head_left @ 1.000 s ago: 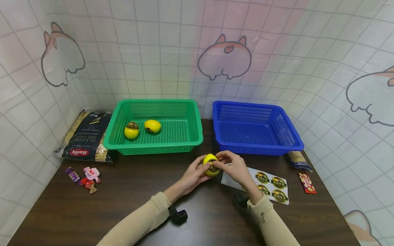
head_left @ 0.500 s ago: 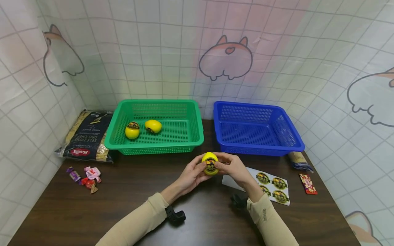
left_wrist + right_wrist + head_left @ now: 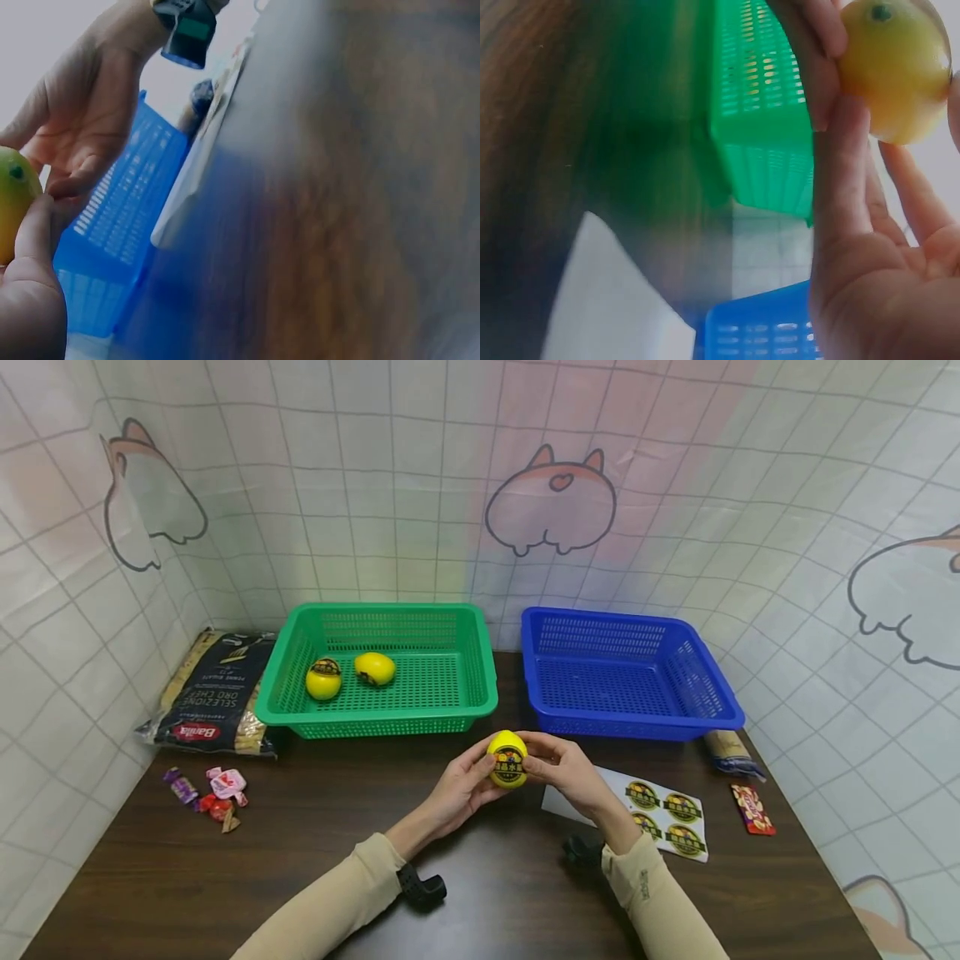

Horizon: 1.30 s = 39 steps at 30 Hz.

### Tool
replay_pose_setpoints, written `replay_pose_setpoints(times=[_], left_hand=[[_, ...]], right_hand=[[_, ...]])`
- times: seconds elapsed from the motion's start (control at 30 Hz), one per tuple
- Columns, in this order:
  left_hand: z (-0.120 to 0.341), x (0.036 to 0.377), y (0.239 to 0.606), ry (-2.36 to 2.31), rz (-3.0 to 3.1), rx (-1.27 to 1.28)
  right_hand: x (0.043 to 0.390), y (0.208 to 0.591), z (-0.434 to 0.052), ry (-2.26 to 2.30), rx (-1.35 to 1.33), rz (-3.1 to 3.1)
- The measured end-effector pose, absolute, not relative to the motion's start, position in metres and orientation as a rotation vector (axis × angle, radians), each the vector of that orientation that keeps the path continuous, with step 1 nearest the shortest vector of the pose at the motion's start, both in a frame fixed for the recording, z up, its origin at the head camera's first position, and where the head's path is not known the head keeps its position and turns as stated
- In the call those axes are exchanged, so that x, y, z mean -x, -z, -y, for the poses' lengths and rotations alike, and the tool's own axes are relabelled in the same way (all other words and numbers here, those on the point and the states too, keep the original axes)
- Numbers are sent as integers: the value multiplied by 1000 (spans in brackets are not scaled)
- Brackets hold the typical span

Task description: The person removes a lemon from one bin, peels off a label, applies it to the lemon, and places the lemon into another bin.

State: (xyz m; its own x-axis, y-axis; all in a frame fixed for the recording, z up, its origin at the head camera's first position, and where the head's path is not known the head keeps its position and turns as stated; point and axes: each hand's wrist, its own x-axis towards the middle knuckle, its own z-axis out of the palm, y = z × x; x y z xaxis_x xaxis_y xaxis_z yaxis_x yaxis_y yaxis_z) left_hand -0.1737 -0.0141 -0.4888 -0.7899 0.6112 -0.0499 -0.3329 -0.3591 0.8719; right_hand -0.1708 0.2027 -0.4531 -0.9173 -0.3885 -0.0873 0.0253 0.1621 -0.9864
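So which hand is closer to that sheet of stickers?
Right. The right hand is just beside the sticker sheet, holding the yellow fruit; the left hand is beyond the fruit.

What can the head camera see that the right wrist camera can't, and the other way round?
Only the head view shows the sticker sheet, the candies, the pasta bag, two lemons in the green basket, and the label on the held lemon. Only the right wrist view shows that lemon's stem end. Both show the lemon, both baskets including the blue basket, and the left hand and right hand holding the lemon.
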Motion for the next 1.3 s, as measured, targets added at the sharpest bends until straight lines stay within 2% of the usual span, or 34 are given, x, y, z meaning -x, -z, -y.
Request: replay_pose_setpoints(times=[0.23, 0.57, 0.93, 1.3], left_hand=[[30, 189, 475, -2210, -1383, -395], [64, 224, 430, -2252, -1538, -485], [91, 285, 389, -2379, -1568, -406], [112, 351, 365, -2365, -1733, -240]], right_hand=[[184, 444, -195, 1837, 282, -2157], [206, 431, -170, 1842, 163, -2313], [232, 439, -142, 1976, 4, -2349], [234, 446, -138, 2012, -9, -2377]])
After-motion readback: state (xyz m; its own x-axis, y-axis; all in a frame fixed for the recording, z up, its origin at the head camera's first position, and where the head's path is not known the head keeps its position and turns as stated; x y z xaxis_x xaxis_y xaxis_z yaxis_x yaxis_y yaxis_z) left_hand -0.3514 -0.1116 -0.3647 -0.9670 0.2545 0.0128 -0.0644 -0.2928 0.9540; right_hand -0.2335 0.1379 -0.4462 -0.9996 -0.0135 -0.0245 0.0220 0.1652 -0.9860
